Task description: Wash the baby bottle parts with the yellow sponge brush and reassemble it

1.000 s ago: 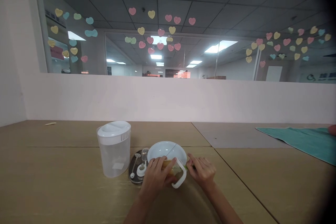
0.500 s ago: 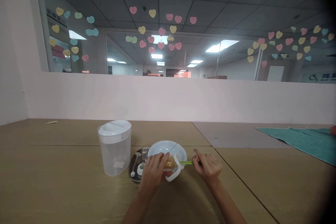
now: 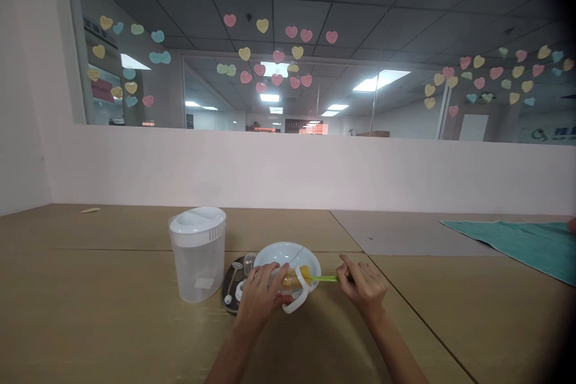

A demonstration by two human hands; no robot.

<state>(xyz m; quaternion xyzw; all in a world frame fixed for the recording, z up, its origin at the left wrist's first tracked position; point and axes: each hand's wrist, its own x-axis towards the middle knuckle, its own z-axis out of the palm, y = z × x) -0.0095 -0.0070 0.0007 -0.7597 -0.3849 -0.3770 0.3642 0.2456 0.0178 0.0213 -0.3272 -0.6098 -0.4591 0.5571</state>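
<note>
My left hand point(image 3: 261, 297) is wrapped round a clear baby bottle point(image 3: 288, 281) lying sideways over the near part of a white bowl point(image 3: 285, 246). The bottle's white handle point(image 3: 297, 305) curves down toward me, and its mouth faces right. Closed on the green stem of a bottle brush point(image 3: 326, 278) is my right hand point(image 3: 364, 287), to the right of the bowl. The brush's yellow sponge head shows partly at the bottle's mouth, the rest inside. Left of my left hand, a dark metal tray point(image 3: 226, 305) bears a clear dome cap point(image 3: 249, 263) and small white parts.
A clear plastic pitcher with a white lid point(image 3: 198, 258) stands left of the tray. A teal cloth point(image 3: 508, 243) lies at the far right, with part of another person's hand point(image 3: 572, 225) at the edge. A thin flat piece point(image 3: 90, 210) lies at the back left.
My right hand has moved a little to the right with the brush, so more green stem and the yellow sponge now show at the bottle's mouth. My left hand stays on the bottle.
</note>
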